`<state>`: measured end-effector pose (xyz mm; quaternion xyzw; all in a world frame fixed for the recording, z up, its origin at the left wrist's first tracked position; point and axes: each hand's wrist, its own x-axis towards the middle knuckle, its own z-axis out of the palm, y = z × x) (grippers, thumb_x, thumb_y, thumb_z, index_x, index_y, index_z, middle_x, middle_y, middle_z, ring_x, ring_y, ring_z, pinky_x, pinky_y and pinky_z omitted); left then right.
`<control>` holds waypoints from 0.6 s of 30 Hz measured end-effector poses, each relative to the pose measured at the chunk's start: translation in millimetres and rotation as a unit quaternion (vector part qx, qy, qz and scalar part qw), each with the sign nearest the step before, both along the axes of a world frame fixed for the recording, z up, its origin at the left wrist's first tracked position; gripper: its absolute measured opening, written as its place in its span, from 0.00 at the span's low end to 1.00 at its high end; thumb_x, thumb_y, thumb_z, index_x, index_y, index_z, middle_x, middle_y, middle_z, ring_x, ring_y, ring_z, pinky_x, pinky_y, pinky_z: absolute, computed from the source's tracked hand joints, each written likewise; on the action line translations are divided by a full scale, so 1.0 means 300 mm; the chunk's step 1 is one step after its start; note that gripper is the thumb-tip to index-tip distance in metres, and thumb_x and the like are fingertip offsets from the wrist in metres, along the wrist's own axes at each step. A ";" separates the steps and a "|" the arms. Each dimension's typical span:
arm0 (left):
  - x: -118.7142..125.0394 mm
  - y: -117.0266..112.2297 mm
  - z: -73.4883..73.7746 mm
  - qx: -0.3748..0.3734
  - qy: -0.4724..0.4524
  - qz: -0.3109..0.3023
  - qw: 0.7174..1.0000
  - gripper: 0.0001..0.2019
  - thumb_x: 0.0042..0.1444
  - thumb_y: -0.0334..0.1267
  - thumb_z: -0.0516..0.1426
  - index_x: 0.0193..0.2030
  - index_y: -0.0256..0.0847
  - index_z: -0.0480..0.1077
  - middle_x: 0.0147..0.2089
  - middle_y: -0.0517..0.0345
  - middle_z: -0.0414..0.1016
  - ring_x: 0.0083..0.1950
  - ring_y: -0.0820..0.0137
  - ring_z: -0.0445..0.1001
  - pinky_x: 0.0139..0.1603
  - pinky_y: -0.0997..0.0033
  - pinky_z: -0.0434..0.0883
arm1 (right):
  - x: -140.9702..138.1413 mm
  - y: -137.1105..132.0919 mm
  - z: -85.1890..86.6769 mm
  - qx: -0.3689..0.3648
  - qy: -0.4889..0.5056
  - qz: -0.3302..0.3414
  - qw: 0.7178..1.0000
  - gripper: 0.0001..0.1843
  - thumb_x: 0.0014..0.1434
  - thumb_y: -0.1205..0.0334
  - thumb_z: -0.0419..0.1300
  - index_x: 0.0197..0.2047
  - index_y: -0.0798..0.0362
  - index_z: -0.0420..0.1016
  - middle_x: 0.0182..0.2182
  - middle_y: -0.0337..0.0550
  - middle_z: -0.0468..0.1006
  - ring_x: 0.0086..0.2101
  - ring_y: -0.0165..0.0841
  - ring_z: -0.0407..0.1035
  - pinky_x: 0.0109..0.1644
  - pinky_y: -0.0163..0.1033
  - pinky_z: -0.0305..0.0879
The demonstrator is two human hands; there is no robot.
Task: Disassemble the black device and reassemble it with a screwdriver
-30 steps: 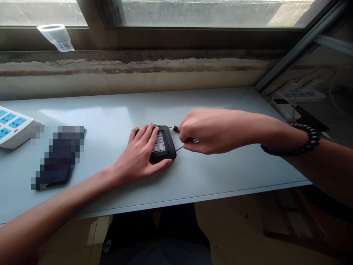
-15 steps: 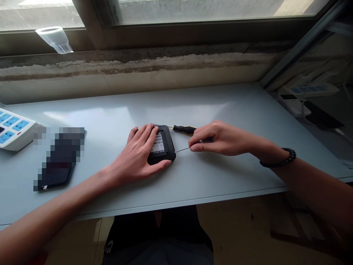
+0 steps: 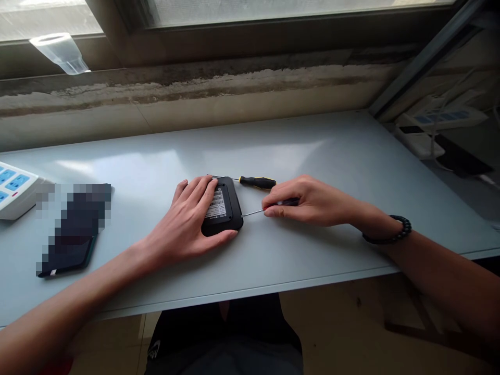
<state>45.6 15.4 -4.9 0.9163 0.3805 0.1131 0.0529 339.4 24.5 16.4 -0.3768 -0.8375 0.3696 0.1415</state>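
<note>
Left hand (image 3: 187, 221) lies palm down on the box (image 3: 224, 213), forearm coming in from lower left and resting along the tabletop (image 3: 312, 151). Its fingers are stretched flat over the box's left half and not curled. The thumb lies along the near edge, so the hand presses on the box rather than gripping it. The box is black with a barcode label facing up. It sits flat near the middle of the tabletop, between the two hands. Right hand (image 3: 308, 200) comes in from the right, wrist low with the heel on or just over the surface. A bead bracelet (image 3: 390, 232) is on that wrist. Thumb and fingers are pinched round the dark handle of a driver (image 3: 253, 212). The thin metal shaft runs roughly level to the left, with the tip at the box's right edge. Can't tell if the tip is in a seam or just touching. A second screwdriver (image 3: 255, 182) with a black and yellow handle lies loose on the tabletop just behind the right hand, its tip toward the box's far corner. Far left there's a power strip (image 3: 13, 187), with a blurred-out phone (image 3: 70, 229) beside it, both well apart from the hands. A clear cup (image 3: 60, 52) lies on its side on the window ledge.
</note>
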 end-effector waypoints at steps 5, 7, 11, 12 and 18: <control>0.016 0.002 0.021 -0.002 0.015 0.000 1.000 0.44 0.64 0.63 0.52 0.70 0.22 0.55 0.69 0.24 0.61 0.70 0.39 0.61 0.72 0.36 0.55 | -0.003 -0.008 -0.002 0.014 0.011 -0.007 1.000 0.15 0.66 0.54 0.58 0.38 0.56 0.81 0.28 0.39 0.78 0.26 0.24 0.63 0.31 0.33 0.59; 0.028 0.001 0.029 -0.005 0.020 0.007 1.000 0.44 0.63 0.62 0.53 0.69 0.20 0.56 0.67 0.23 0.63 0.68 0.39 0.63 0.71 0.37 0.57 | -0.007 -0.010 0.002 0.031 0.008 -0.008 0.999 0.15 0.66 0.55 0.58 0.37 0.56 0.82 0.27 0.39 0.78 0.25 0.23 0.62 0.30 0.33 0.58; 0.046 -0.005 0.029 -0.002 0.012 0.020 1.000 0.43 0.62 0.61 0.54 0.68 0.19 0.58 0.65 0.23 0.64 0.66 0.39 0.64 0.68 0.38 0.59 | -0.015 -0.020 0.012 0.063 -0.003 -0.006 0.998 0.15 0.67 0.57 0.57 0.36 0.56 0.82 0.27 0.38 0.78 0.25 0.23 0.63 0.30 0.32 0.59; 0.049 -0.008 0.026 -0.003 0.008 0.025 1.000 0.43 0.62 0.61 0.54 0.68 0.20 0.58 0.65 0.24 0.64 0.66 0.40 0.64 0.69 0.38 0.58 | -0.017 -0.024 0.013 0.069 -0.004 -0.007 0.998 0.15 0.67 0.57 0.57 0.36 0.56 0.82 0.26 0.38 0.78 0.25 0.23 0.63 0.30 0.32 0.59; 0.064 -0.023 0.015 0.001 0.004 0.061 0.998 0.45 0.61 0.64 0.54 0.68 0.20 0.59 0.65 0.26 0.65 0.68 0.41 0.63 0.72 0.36 0.53 | -0.018 -0.047 0.002 0.096 0.005 -0.016 0.995 0.14 0.67 0.58 0.59 0.35 0.55 0.81 0.24 0.37 0.75 0.24 0.21 0.61 0.29 0.30 0.58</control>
